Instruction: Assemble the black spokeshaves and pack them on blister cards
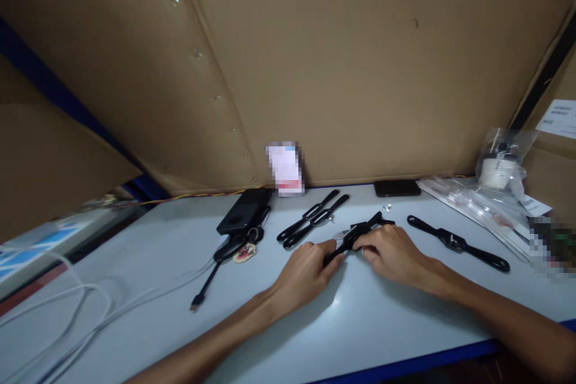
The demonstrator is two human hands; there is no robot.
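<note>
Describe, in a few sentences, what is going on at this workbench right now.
A person works with both bare hands at a pale table. The left hand and right hand together grip a black band, seemingly a watch strap, held low over the middle of the tabletop. A pair of loose black straps lies just behind the left hand, and a complete black watch lies flat to the right, untouched. A power bank, a phone, white cables and plastic bags sit around the edges.
</note>
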